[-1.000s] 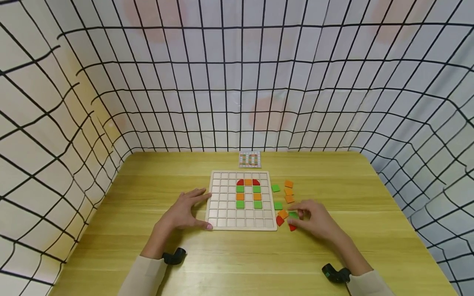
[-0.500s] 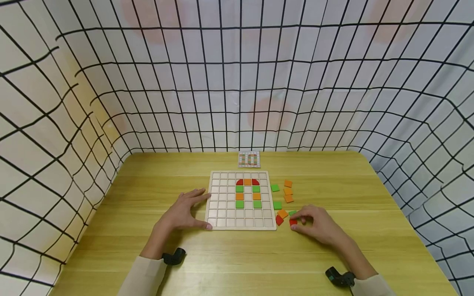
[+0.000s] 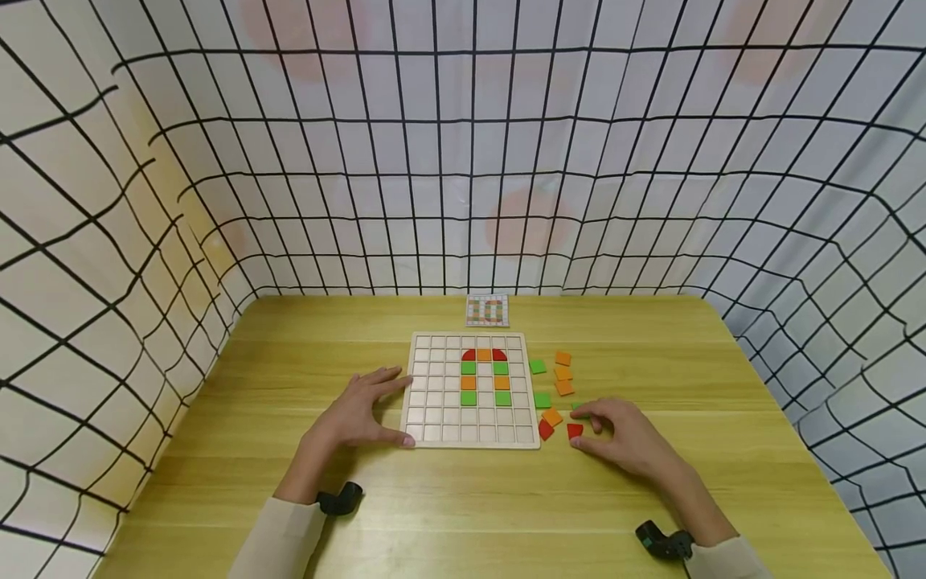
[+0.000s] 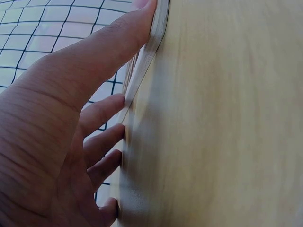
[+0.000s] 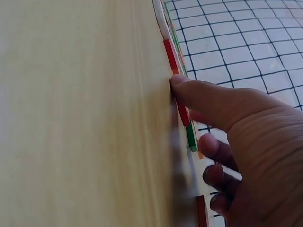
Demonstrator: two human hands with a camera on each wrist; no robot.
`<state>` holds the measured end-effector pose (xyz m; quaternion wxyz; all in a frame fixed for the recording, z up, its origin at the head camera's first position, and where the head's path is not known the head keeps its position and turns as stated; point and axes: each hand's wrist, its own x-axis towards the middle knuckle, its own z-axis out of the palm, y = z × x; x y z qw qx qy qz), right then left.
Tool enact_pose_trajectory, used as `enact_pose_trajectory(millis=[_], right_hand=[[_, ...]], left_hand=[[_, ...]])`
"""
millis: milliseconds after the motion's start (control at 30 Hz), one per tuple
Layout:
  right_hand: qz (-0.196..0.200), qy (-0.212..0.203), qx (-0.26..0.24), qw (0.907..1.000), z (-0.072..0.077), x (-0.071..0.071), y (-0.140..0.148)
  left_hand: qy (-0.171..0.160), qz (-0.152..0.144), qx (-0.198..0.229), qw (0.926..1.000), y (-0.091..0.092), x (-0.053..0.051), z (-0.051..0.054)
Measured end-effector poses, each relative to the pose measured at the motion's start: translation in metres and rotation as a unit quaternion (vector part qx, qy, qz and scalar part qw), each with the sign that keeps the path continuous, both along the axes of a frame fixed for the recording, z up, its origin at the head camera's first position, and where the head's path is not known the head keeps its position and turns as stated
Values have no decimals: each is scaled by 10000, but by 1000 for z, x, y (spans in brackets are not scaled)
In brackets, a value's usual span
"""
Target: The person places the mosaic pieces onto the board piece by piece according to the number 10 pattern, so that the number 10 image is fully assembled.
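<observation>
A pale gridded wooden board lies on the table, with red, orange and green tiles set in an arch shape on its right half. My left hand rests with spread fingers at the board's left edge, thumb on the near corner. Right of the board, my right hand is low over loose tiles. Its thumb touches a red rounded tile, and the index finger lies by a partly hidden green tile. A gap shows between index fingertip and red tile. In the right wrist view the thumb meets the red tile.
Another red tile and an orange tile lie by the board's near right corner. Beyond are green tiles and orange tiles. A pattern card lies behind the board. Black netting surrounds the table's sides and back.
The right hand's index finger has moved off the red tile, which shows more fully. The green tile has shifted right and away from me. My left hand stays put.
</observation>
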<state>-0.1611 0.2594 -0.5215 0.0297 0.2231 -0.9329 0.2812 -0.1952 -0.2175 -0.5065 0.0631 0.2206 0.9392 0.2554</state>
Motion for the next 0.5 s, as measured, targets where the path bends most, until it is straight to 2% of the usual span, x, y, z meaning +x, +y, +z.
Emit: enact_pose_trajectory(millis=[167, 500], right_hand=[[129, -136, -102, 9998, -2, -1, 1], [27, -343, -296, 9990, -2, -2, -1]], left_hand=[[-1, -14, -28, 10000, 0, 0, -1], [-4, 6, -65, 10000, 0, 0, -1]])
